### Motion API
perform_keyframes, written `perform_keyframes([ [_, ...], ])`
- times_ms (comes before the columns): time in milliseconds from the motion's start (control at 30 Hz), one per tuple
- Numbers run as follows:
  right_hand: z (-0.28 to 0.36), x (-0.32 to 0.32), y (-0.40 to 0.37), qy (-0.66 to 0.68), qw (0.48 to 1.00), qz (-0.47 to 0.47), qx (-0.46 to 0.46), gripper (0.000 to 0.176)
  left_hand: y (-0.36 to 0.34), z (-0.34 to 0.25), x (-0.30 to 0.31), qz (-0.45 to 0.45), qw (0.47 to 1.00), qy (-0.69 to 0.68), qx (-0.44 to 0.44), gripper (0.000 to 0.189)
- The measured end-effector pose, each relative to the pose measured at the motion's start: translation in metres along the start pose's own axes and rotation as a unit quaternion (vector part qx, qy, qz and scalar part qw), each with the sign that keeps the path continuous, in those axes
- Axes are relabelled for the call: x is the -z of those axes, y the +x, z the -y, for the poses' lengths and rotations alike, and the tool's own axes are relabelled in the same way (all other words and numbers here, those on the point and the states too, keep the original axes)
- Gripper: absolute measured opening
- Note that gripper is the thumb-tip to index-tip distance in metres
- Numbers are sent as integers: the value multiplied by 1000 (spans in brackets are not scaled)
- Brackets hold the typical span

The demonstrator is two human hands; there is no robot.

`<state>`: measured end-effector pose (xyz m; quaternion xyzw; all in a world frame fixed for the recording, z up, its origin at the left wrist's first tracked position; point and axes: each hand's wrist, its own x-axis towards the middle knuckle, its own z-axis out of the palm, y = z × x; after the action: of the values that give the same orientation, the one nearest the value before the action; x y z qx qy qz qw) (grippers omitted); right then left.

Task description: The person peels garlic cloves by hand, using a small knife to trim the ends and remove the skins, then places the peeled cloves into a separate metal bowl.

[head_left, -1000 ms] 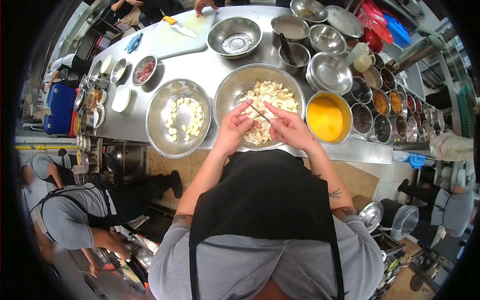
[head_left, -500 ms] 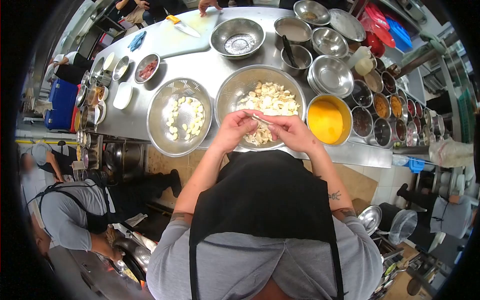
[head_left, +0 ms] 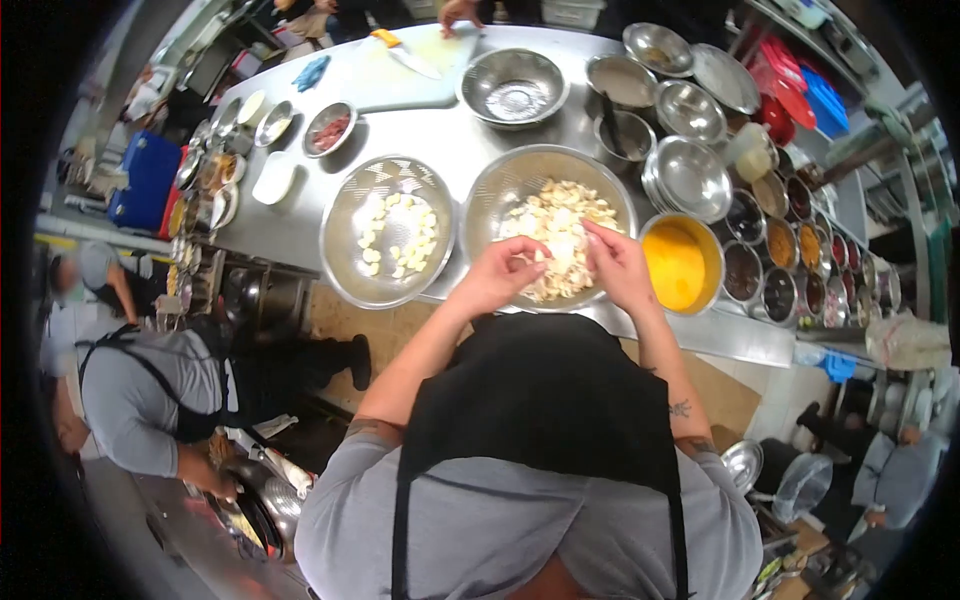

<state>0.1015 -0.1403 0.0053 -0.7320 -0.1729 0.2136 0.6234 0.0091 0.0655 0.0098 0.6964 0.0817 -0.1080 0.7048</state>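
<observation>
My left hand (head_left: 502,272) pinches a small pale clove (head_left: 541,256), apparently garlic, over the near left part of a steel colander (head_left: 480,205). Beneath both hands, that colander holds a heap of garlic cloves and papery skins (head_left: 565,210). My right hand (head_left: 622,268) hovers above the colander's right side, its fingers curled toward the thumb; whatever they hold is too small to make out. To the left stands a second colander (head_left: 345,255) with peeled cloves (head_left: 415,228) scattered over its bottom.
A pot of yellow liquid (head_left: 678,265) stands close on the right, with stacked steel bowls (head_left: 692,178) behind it. An empty-looking perforated bowl (head_left: 512,88), cutting board (head_left: 375,85) and orange-handled knife (head_left: 405,55) are farther back. A co-worker (head_left: 150,390) bends over a pan at left.
My hands, together at the clove before, have moved apart, the left keeping a clove. The whole view has shifted, so the table's things appear farther right and slightly lower.
</observation>
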Motion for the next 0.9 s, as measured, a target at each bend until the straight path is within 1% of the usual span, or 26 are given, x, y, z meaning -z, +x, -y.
perform_keyframes([
  [33, -2, -1, 1, 15, 1000, 0, -8, 33, -6, -17, 0, -36, 995, 76, -61, 18],
  [67, -5, 0, 0, 29, 999, -1, -18, 34, -14, -36, 0, -69, 979, 152, -119, 17],
  [100, -7, -2, 0, 42, 999, -5, -31, 34, -15, -49, 5, -89, 958, 217, -165, 19],
  [200, -14, -4, 3, 21, 999, -2, -44, 34, -6, -53, 13, -97, 880, 357, -298, 23],
  [233, -13, -4, 3, 13, 999, 1, -45, 34, -1, -42, 16, -84, 881, 388, -257, 20],
  [300, -10, -5, 3, 19, 999, 3, -43, 34, 20, 8, 30, -42, 901, 384, -197, 14],
  [333, -9, -5, 3, 23, 999, 1, -42, 34, 30, 22, 35, -18, 909, 382, -168, 12],
  [367, -9, -6, 3, 25, 999, -6, -41, 32, 29, 25, 32, -29, 911, 373, -176, 8],
  [467, -13, 0, 0, 23, 999, -13, -38, 32, 28, 30, 27, -56, 924, 348, -148, 10],
  [500, -13, 1, -1, 25, 999, -18, -40, 31, 31, 31, 29, -82, 923, 347, -144, 13],
  [533, -14, 1, -1, 29, 999, -21, -40, 31, 34, 24, 31, -116, 925, 343, -116, 14],
  [567, -16, 1, -2, 32, 998, -22, -40, 31, 39, 22, 40, -116, 920, 348, -137, 14],
  [600, -18, 0, -1, 37, 998, -22, -38, 31, 44, 19, 50, -116, 914, 355, -159, 15],
  [700, -15, -3, -3, 45, 998, -19, -45, 32, 48, 2, 61, -6, 870, 491, -41, 18],
  [767, -15, -3, -3, 47, 998, -14, -47, 32, 51, 7, 51, 40, 836, 547, -4, 20],
  [800, -17, -3, -2, 49, 998, -11, -46, 33, 53, 9, 46, 62, 817, 574, 14, 21],
  [900, -16, -5, -2, 64, 997, -12, -51, 33, 59, 20, 35, 83, 768, 631, 77, 23],
])
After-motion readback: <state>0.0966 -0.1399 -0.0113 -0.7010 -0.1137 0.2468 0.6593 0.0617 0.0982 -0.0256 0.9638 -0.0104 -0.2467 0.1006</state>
